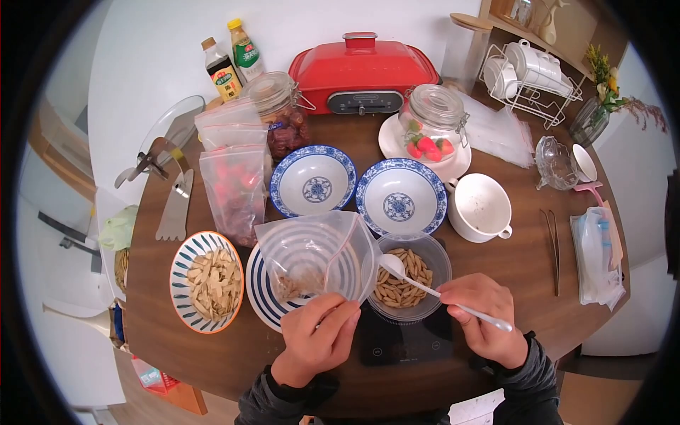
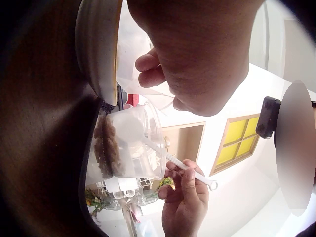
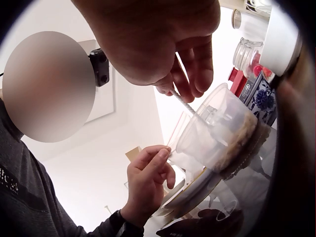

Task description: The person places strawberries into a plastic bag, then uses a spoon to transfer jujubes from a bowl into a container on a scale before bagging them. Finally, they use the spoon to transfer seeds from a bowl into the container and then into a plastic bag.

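Left hand [image 1: 316, 340], lower centre of the frame: pinches one edge of a clear bag [image 1: 354, 244], which leans over the striped plate [image 1: 256, 301]. Right hand [image 1: 485, 319], lower right of centre, apart from the left: grips a white spoon [image 1: 429, 289], its bowl at the left side of the plastic tub [image 1: 445, 269] of pale pieces [image 1: 400, 290]. Risks, as judged: limp bag, held at one edge, may fold and spill its contents; spoon tipped at the rim may scatter pieces.

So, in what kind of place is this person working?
Probably a home kitchen or dining area: a red electric cooker, sauce bottles and a rack of white cups stand around the wooden table.
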`<state>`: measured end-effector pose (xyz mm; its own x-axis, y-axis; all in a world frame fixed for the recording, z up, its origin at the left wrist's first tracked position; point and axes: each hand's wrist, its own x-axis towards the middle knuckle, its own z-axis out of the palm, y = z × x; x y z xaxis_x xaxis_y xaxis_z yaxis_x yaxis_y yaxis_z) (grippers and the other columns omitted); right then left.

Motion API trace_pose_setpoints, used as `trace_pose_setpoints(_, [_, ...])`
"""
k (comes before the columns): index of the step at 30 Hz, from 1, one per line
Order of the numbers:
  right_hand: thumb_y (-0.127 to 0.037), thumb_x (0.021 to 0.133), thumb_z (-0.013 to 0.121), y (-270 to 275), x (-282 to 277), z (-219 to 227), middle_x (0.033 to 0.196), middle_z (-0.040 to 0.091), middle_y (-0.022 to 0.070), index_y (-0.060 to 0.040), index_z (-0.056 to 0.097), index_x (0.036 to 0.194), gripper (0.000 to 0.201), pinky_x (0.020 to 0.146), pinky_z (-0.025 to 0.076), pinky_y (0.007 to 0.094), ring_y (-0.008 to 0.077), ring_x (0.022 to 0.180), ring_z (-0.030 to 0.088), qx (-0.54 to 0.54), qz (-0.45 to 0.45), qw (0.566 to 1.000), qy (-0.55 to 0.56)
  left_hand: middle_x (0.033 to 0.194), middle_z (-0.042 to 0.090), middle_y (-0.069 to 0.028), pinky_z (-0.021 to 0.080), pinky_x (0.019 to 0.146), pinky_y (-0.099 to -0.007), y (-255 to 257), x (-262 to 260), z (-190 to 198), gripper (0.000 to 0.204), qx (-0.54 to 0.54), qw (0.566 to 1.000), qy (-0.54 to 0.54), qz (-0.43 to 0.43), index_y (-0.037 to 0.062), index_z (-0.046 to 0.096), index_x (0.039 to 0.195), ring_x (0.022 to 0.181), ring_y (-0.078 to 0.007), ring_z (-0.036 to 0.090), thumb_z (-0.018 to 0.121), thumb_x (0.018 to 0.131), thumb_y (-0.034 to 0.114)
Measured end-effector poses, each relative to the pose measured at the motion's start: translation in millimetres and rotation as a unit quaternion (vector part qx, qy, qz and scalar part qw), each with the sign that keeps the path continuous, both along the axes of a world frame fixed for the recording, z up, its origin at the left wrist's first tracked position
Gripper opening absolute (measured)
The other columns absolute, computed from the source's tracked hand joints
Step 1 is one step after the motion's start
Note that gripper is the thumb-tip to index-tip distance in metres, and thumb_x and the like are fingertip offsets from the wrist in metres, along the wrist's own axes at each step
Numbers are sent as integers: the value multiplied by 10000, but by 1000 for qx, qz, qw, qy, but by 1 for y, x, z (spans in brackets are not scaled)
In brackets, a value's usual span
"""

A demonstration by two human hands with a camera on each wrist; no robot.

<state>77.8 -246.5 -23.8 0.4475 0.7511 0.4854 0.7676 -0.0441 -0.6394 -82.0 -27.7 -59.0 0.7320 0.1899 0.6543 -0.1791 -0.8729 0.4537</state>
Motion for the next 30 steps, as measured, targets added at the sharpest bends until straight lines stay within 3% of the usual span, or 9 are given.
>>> trace_pose_setpoints(6, [-5,811,736,2,0,5,998,720,81,-86,686,1037,245,699,569,350,287,876,691,-37,16,997,-72,914,654,-93,518,602,-327,0,0,1,200,1,1000,2,1,39,707,954,717,-254,651,757,770,-19])
trace_pose_setpoints(12, [-6,858,706,0,3,-4,999,708,109,-43,685,1044,191,694,555,335,308,858,687,0,16,1000,25,910,651,-90,517,602,-326,0,0,1,193,2,1000,1,2,41,706,955,717,-251,650,756,775,-11])
trace_pose_setpoints(15, [-21,918,672,-5,-1,-9,976,706,132,-12,686,1067,150,673,533,307,261,789,674,1,-26,993,111,895,653,-81,499,558,-304,2,3,0,208,12,1000,-15,-2,31,712,959,669,-220,646,766,763,-10])
trace_pose_setpoints(17, [-52,967,645,-8,-4,-10,978,711,127,2,687,1102,151,649,510,265,162,747,643,-19,-64,969,239,882,655,-72,481,515,-282,3,4,0,225,21,999,-33,-7,20,718,964,621,-190,643,775,749,-11])
trace_pose_setpoints(20, [-85,1001,620,-7,-4,-13,1006,712,102,17,665,1144,181,640,496,228,88,744,606,12,-69,947,315,877,656,-71,483,516,-283,3,4,0,220,26,999,-34,-3,21,719,961,621,-190,643,775,750,-8])
trace_pose_setpoints(23, [-99,1014,606,-8,-3,-19,1018,709,97,33,634,1178,213,642,492,208,81,756,600,74,-69,932,347,876,658,-70,484,515,-285,4,4,-2,216,25,999,-37,0,24,721,959,620,-189,643,775,751,-5])
trace_pose_setpoints(27, [-121,1024,593,-10,-4,-17,1033,702,107,45,619,1171,223,642,492,215,87,769,598,109,-92,936,321,877,659,-71,488,517,-288,3,4,-1,205,19,999,-39,1,26,723,951,620,-189,644,774,754,0])
trace_pose_setpoints(30, [-134,1032,561,-14,-5,-13,1016,683,146,25,593,1146,198,632,514,238,147,787,645,128,-90,953,258,879,659,-72,491,517,-289,4,3,-2,201,19,999,-39,0,25,722,952,619,-189,644,772,759,4])
